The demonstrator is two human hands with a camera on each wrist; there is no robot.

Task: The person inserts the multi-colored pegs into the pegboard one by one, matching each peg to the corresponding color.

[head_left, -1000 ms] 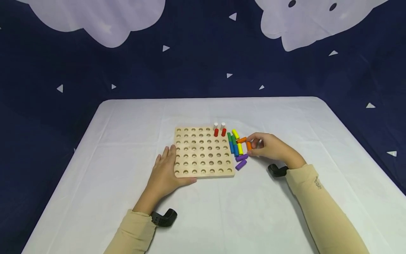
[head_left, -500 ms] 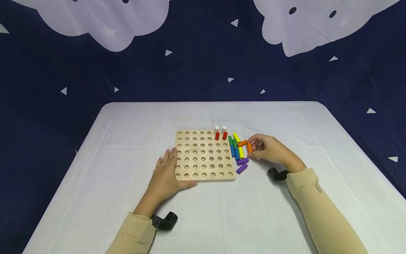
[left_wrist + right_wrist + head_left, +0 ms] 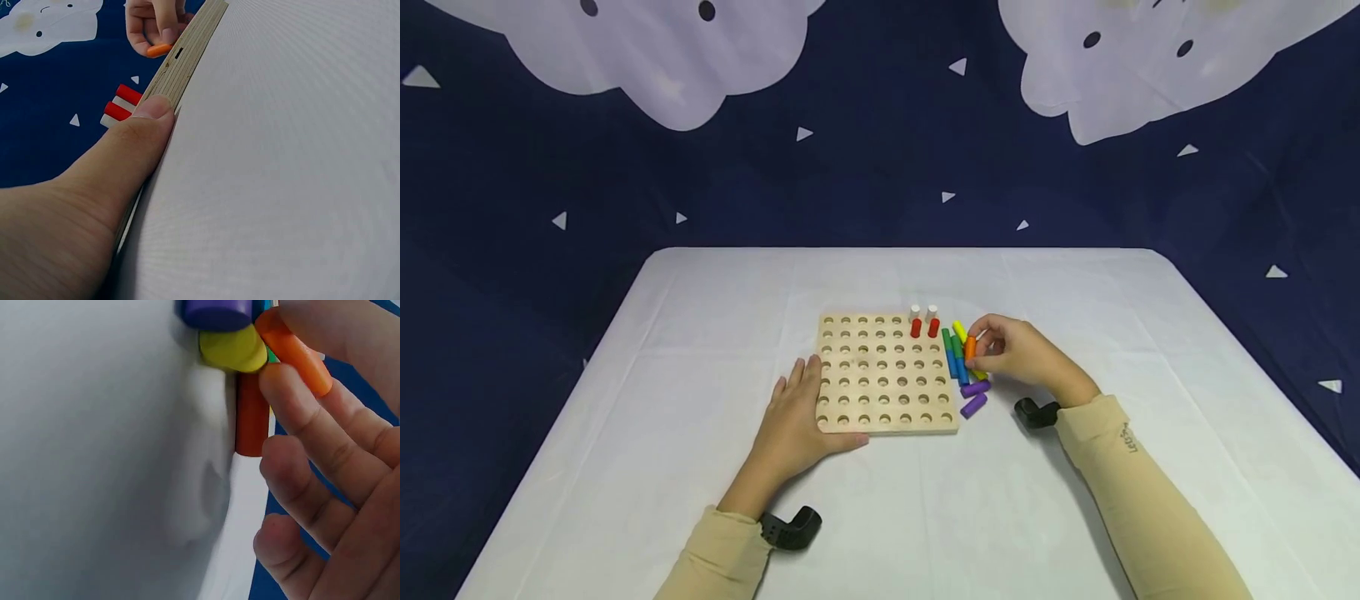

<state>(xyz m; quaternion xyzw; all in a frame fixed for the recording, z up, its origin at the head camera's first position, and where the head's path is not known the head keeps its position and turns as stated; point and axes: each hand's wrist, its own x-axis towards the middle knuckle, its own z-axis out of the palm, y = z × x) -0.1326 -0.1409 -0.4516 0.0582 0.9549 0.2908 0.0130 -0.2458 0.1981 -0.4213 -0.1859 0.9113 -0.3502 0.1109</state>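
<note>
Your left hand (image 3: 790,425) lies straight-fingered along the left edge of the board (image 3: 873,391), thumb on the near side; red pegs (image 3: 916,328) and white pegs (image 3: 932,311) stand at its far right corner. By the loose pegs (image 3: 973,406), an orange peg (image 3: 971,348) sits pinched in your right hand (image 3: 1018,352); that sleeve (image 3: 1142,479) reads, seemingly, "Let's".

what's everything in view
table: 1, white, foreground
backdrop: 1, blue and white, behind
pegboard: 1, pale wood, on table
pegs: 2, white, pegboard's far right
pegs: 2, red, just nearer
pegs: 2, green, right of pegboard
pegs: 2, blue, nearer
pegs: 2, yellow, loose alongside
pegs: 2, orange, one held, one loose
pegs: 2, purple, pile's front
wrist devices: 2, black, wrists
sleeves: 2, beige, forearms
left hand: 1, pegboard's left edge
right hand: 1, holding orange peg
</note>
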